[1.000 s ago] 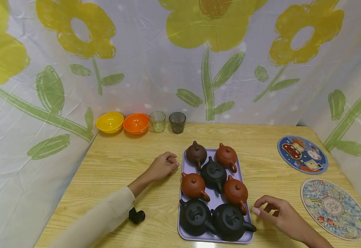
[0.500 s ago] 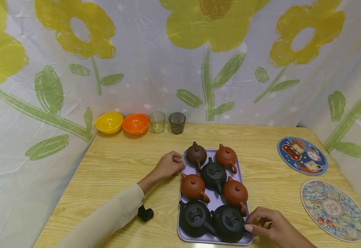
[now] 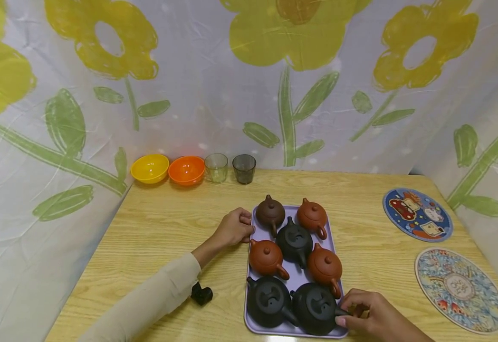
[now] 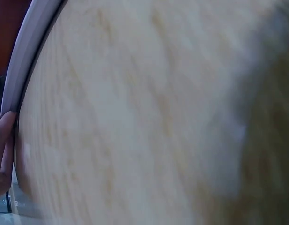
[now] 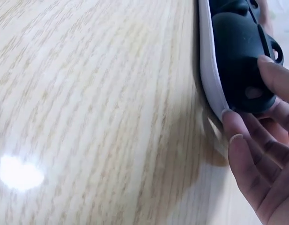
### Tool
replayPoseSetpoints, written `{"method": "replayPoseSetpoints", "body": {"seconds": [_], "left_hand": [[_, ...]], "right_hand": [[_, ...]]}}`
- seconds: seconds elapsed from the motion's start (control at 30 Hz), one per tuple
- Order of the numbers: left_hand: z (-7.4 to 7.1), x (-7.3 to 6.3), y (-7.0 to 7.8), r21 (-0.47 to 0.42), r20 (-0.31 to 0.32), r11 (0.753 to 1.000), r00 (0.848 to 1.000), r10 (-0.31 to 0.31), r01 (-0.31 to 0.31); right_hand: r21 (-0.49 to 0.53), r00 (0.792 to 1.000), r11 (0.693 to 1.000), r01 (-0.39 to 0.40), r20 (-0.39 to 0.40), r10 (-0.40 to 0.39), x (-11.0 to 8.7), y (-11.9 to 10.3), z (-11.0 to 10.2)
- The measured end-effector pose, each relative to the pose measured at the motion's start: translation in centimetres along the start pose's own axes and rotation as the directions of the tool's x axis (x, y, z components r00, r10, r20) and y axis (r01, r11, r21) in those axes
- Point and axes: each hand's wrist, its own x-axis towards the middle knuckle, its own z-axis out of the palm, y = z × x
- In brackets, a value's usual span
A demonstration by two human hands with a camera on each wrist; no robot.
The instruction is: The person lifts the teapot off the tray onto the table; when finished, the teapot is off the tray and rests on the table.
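Observation:
A lilac tray (image 3: 296,282) bears several teapots in black, reddish brown and dark brown. At its left rim rests my left hand (image 3: 234,228), fingers bent onto the edge; in the left wrist view a fingertip lies on the tray rim (image 4: 27,51). My right hand (image 3: 370,311) is at the near right corner, thumb and fingers pinching the handle of a black teapot (image 3: 315,308). The right wrist view shows the thumb on this black teapot (image 5: 240,51), with other fingertips right at the tray's rim. All teapots sit on the tray.
A yellow bowl (image 3: 149,169), an orange bowl (image 3: 186,171), a clear glass (image 3: 216,168) and a grey glass (image 3: 244,169) stand along the back left. Two round mats, a blue one (image 3: 417,214) and a patterned one (image 3: 460,289), lie right. A small black object (image 3: 202,294) is beside my left cuff.
My left hand has moved right onto the tray's rim. My right hand has moved left and down to the near black teapot and now grips its handle. Tray and teapots look unmoved.

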Motion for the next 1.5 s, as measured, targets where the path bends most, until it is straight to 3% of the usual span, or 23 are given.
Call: {"method": "replayPoseSetpoints", "body": {"seconds": [0.6, 0.97, 1.5], "left_hand": [[0.0, 0.1, 0.3, -0.012, -0.036, 1.000, 0.999, -0.023, 0.022], [-0.2, 0.3, 0.6, -0.028, -0.057, 0.999, 0.997, -0.042, 0.040], [-0.3, 0.5, -0.1, -0.016, -0.076, 1.000, 0.997, -0.027, 0.026]], "right_hand": [[-0.033, 1.000, 0.999, 0.004, -0.006, -0.004, 0.3, -0.3, 0.0], [-0.045, 0.996, 0.996, -0.083, -0.027, 0.082, 0.8, -0.7, 0.1], [-0.039, 0.993, 0.993, -0.112, -0.046, 0.110, 1.0, -0.8, 0.6]]}}
